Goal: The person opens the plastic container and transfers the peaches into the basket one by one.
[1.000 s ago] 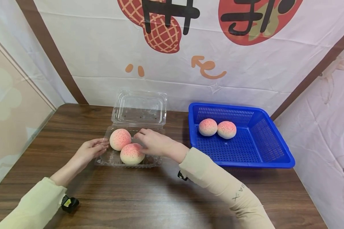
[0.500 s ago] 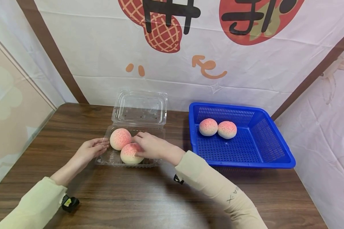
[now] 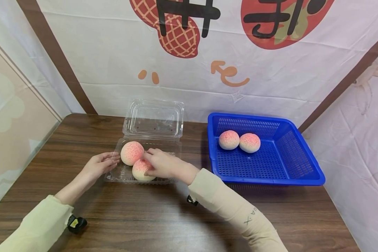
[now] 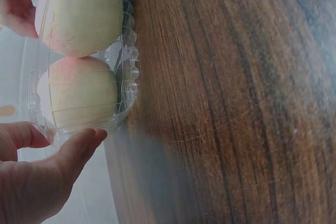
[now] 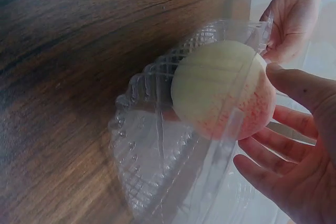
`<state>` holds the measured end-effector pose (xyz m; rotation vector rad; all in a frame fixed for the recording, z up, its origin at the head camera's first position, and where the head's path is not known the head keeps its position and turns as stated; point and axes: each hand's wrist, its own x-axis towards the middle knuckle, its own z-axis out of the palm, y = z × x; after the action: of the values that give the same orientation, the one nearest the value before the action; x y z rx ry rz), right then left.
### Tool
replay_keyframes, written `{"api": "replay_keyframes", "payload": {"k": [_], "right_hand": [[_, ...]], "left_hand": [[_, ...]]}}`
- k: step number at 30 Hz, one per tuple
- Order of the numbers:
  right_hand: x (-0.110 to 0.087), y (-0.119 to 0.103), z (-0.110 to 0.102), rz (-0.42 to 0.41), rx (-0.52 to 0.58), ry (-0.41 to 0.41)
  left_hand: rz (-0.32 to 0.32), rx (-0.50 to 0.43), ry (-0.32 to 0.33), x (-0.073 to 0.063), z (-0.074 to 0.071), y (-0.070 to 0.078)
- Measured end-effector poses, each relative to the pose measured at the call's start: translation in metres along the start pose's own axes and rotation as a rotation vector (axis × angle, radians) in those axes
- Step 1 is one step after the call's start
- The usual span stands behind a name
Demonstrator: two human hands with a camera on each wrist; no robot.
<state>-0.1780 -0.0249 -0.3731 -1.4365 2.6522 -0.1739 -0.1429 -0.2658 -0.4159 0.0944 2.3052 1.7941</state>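
Observation:
A clear plastic clamshell box [image 3: 123, 173] stands on the table, its lid [image 3: 154, 119] raised at the back. Two round, cream-coloured peaches with pink-speckled tops lie in its left part, a rear peach [image 3: 131, 153] and a front peach [image 3: 141, 170]. My left hand [image 3: 96, 168] pinches the box's left rim between thumb and fingers, as the left wrist view shows. Reaching in from the right, my right hand [image 3: 167, 164] holds the front peach, thumb on the near side and fingers over its top and far side. In the right wrist view this peach [image 5: 220, 90] sits behind the clear wall.
To the right stands a blue plastic basket [image 3: 297, 181] with two similar peaches [image 3: 229, 140] side by side in its back left part. The brown wooden table [image 3: 138, 217] runs back to a printed cloth [image 3: 113, 63] hanging behind it.
My right hand has slid slightly left and toward me, farther over the front peach. The left hand, the box and the basket's peaches stay where they were.

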Motion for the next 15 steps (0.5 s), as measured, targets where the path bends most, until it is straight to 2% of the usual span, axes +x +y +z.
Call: {"api": "replay_keyframes", "payload": {"k": [15], "right_hand": [[0.0089, -0.0076, 0.0090, 0.022, -0.002, -0.021]], "left_hand": [[-0.012, 0.006, -0.008, -0.0010, -0.0013, 0.0010]]}}
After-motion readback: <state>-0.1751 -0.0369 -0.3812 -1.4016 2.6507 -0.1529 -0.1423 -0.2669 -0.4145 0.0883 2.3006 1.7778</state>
